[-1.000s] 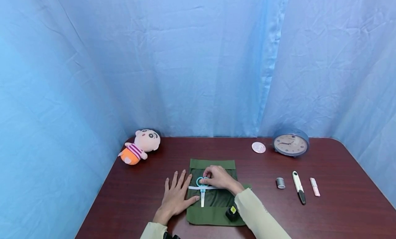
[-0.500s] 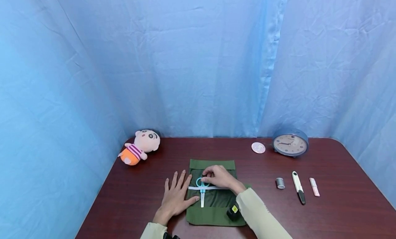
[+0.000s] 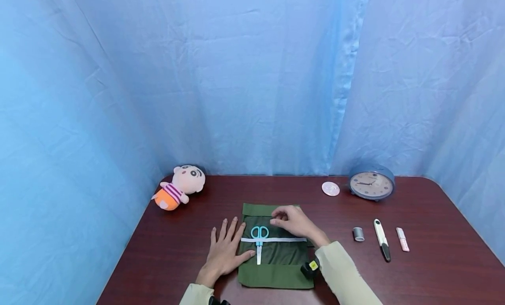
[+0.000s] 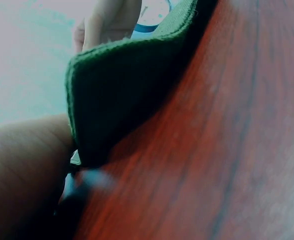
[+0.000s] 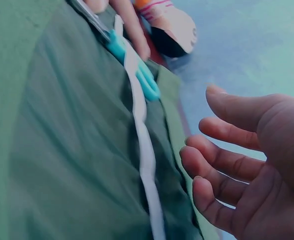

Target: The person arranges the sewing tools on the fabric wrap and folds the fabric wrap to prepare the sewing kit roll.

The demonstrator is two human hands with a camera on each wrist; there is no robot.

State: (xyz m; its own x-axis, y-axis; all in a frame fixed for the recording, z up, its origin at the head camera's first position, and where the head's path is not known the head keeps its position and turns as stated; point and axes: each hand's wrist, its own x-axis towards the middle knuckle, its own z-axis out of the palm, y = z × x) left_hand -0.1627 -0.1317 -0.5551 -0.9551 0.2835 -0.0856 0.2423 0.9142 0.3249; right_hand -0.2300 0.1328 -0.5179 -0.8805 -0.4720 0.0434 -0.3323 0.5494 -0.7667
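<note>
On the table lies a green fabric pouch point(image 3: 276, 276) with a white elastic strap point(image 3: 286, 239) across its middle. Scissors point(image 3: 259, 243) with light-blue handles sit under the strap near the pouch's left side, blades toward the front edge. My left hand point(image 3: 225, 252) lies flat with spread fingers, its thumb and fingertips at the pouch's left edge. Above the pouch's upper right part is my right hand point(image 3: 293, 221), apart from the scissors. In the right wrist view the fingers point(image 5: 222, 155) are loosely bent with nothing between them.
To the right lie a spool of grey thread point(image 3: 358, 234), a white-and-black handled tool point(image 3: 382, 240) and a small pink-and-white stick point(image 3: 402, 239). At the back stand a blue alarm clock point(image 3: 371, 182), a round pink disc point(image 3: 330, 189) and a plush doll point(image 3: 179, 187).
My right hand has let go of the scissors' handles and moved off to the right. The scissors stay under the strap. The left hand has not moved.
</note>
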